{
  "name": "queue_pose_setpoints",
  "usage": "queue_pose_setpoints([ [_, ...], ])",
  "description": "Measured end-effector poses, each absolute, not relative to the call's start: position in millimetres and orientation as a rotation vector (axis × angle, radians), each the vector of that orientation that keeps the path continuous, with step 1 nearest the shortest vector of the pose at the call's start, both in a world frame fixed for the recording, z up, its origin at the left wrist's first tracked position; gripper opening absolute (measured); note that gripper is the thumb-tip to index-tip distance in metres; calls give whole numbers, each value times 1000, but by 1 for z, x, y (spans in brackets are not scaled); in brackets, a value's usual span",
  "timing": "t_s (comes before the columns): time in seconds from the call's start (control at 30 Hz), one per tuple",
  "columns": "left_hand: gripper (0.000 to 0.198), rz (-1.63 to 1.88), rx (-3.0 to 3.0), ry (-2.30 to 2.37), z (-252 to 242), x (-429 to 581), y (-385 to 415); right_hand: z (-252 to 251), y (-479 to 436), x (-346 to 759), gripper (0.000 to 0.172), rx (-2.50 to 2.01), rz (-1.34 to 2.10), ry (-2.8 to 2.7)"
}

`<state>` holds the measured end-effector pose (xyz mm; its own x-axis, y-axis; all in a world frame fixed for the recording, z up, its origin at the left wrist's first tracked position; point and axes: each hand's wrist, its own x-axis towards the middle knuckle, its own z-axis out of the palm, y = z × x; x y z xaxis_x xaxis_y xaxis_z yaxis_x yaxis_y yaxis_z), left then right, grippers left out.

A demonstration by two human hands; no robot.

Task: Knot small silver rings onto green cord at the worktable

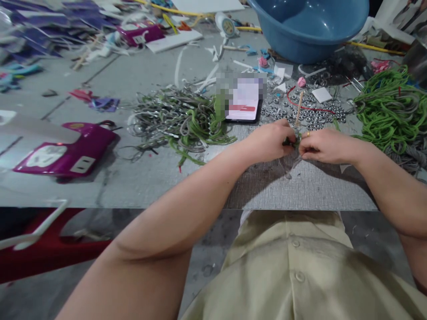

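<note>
Close together near the table's front edge, my left hand [275,140] and my right hand [322,146] meet with fingers pinched. Between the fingertips is a small dark and greenish piece, too small and covered to name. A ring shows on a right finger. Just beyond the hands, many shiny silver beads [310,114] are spread on the table, with a thin wooden stick [299,108] and a red cord [293,101] among them. Left of them lies a phone [245,102] with its screen lit. A pile of green and grey cords [187,113] with metallic parts sits beside the phone.
A heap of green cords [383,111] lies at the right. Behind stands a large blue basin [310,38]. Purple devices [80,149] [140,34] rest on the left side, with purple scraps [66,26] at the back left. A red stool or chair [66,249] is below the table.
</note>
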<state>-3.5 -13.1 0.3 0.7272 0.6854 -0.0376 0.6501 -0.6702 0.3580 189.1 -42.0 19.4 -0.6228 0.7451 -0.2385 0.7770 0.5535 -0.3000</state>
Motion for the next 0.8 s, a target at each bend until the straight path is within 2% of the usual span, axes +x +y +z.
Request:
queue_pose_setpoints([
  [0.17,21,145,2583,1029,0,-2,-11,12,-40,189,5,1629,-892,2906],
  [0.27,18,155,2584,1031,-1,-2,-8,4,-40,186,7,1846,-931,2894],
  [0.4,14,205,2562,980,-4,-4,-6,-7,-39,183,7,1925,-746,2874],
  [0.63,17,208,2530,978,-4,-5,-5,-10,-39,181,18,1836,-328,2797],
  [0.8,20,206,2512,994,-5,-4,-3,-6,-38,184,28,1654,-278,2768],
])
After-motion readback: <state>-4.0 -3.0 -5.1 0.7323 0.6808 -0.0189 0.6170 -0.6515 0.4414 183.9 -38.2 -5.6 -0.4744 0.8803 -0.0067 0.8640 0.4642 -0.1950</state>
